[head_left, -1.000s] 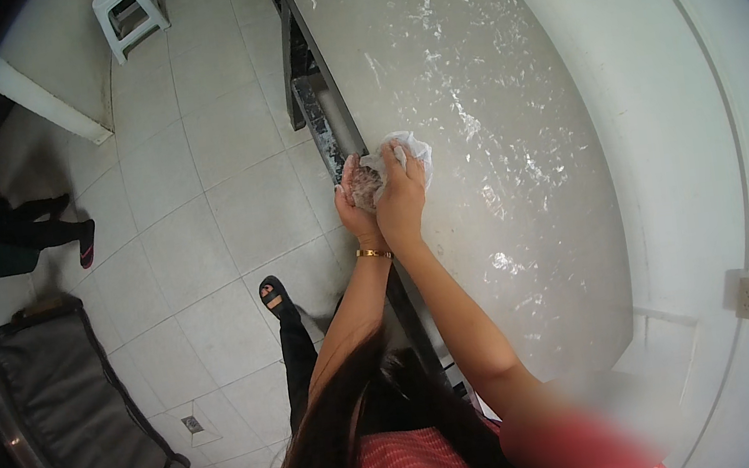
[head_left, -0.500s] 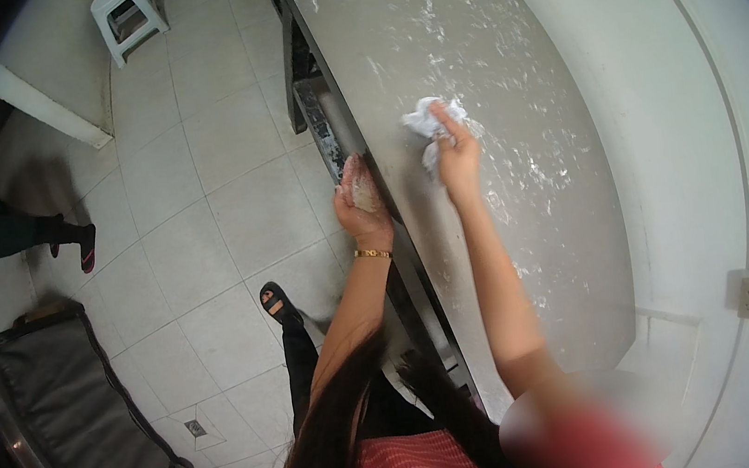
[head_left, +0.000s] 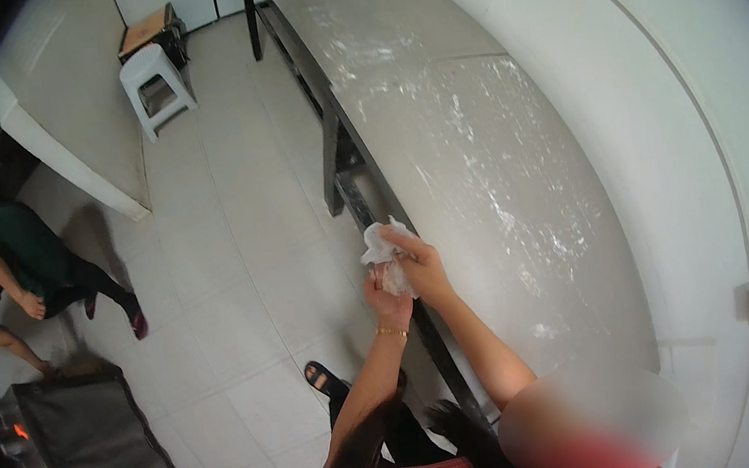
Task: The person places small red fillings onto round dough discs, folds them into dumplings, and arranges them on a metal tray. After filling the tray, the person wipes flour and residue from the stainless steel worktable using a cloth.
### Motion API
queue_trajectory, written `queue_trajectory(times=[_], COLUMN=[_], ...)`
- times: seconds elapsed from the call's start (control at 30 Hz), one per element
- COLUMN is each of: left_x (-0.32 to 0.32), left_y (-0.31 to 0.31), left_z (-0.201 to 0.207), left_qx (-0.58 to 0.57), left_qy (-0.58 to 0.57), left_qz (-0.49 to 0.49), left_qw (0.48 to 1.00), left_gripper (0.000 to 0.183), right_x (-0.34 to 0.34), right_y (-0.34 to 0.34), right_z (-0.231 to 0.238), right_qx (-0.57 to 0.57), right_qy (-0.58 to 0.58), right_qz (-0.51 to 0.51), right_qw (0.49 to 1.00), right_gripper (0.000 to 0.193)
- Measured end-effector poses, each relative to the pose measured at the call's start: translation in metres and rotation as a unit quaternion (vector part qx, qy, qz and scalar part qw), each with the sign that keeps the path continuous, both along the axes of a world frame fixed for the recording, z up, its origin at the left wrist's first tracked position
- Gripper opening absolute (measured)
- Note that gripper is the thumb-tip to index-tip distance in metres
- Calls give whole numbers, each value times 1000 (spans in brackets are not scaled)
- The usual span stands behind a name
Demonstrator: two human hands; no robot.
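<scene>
A crumpled white cloth or paper wipe [head_left: 379, 247] is pinched in my right hand [head_left: 426, 270], just off the near edge of the table. Below it my left hand [head_left: 390, 305] is turned palm up and cupped, whitish residue on its palm. The wipe touches or hovers over the left fingers and hides part of them. Both hands are over the left edge of the long grey table [head_left: 454, 196]. White powdery smears [head_left: 507, 208] streak the tabletop.
At left a person [head_left: 19, 268] in yellow and dark green bends low beside a dark padded cover [head_left: 93, 456]; an orange glow [head_left: 20, 431] shows near it. A white plastic stool [head_left: 156, 88] stands by a box [head_left: 152, 35]. The wall [head_left: 688, 195] bounds the table's right side.
My right hand has brought the wipe from the tabletop to my left hand at the table edge. The view has shifted, showing more of the stool and the other person.
</scene>
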State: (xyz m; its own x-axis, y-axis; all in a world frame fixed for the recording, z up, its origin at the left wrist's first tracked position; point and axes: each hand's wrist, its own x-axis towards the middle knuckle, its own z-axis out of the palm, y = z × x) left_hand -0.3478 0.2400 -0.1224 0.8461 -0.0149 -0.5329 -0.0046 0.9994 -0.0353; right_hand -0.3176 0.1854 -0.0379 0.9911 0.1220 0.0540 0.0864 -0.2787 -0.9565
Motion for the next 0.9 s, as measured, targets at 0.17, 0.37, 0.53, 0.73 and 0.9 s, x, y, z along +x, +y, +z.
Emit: queue_trajectory(times=[0.17,0.37,0.53,0.73,0.9], left_x=[15,61,136,264,380], left_y=[88,215,269,278,283], left_z=[-2,25,46,33,13], left_qx=[51,117,133,181,183], left_qy=[-93,-124,-139,-156,-102], left_qz=[8,8,-13,-77,-147], left_qw=[994,985,981,968,967], left_gripper=[51,53,54,53,52], right_x=[64,127,131,233,373], right_y=[0,-104,-147,-196,-255], right_z=[28,32,-27,-52,-33], right_qx=[406,332,-194,-392,-304], right_qy=[87,-32,-75,-66,-12], right_qz=[-99,-346,-520,-576,-581], right_qw=[904,877,828,714,755], right_gripper=[34,39,32,35,43])
